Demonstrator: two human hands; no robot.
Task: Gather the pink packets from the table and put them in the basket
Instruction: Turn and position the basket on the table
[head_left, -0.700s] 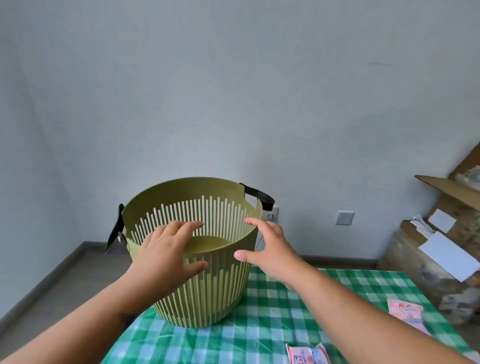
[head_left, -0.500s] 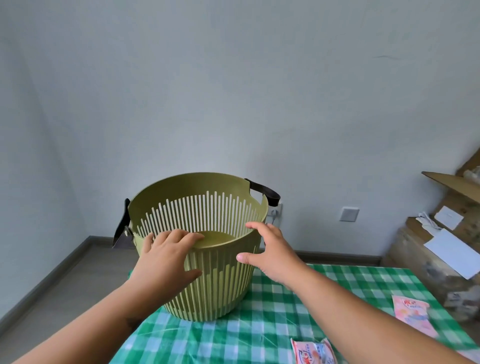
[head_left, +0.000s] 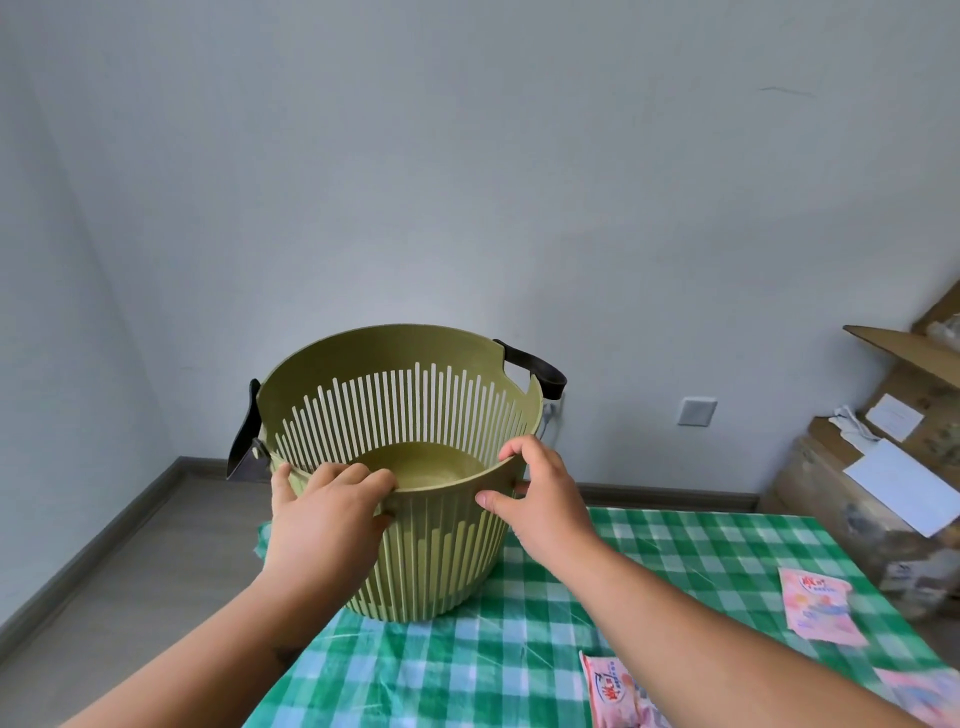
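An olive-green slotted basket (head_left: 415, 410) with black handles stands at the far left corner of the green checked table (head_left: 675, 551). My left hand (head_left: 322, 519) grips its near rim, fingers hooked over the edge. My right hand (head_left: 540, 499) holds the rim on the right side, fingers on top and thumb against the outer wall. The basket's inside looks empty. One pink packet (head_left: 818, 605) lies flat at the right. Another pink packet (head_left: 615, 691) lies at the bottom, partly under my right forearm. A third pink packet (head_left: 924, 693) shows at the bottom right corner.
Cardboard boxes (head_left: 893, 457) with white papers are stacked beyond the table's right edge. A wall socket (head_left: 696, 411) sits on the grey wall behind. Grey floor (head_left: 130, 566) lies past the table's left edge, close to the basket.
Both hands went from flat against the basket's outer wall up to its rim and closed on it. The view tilted down, showing more table and packets.
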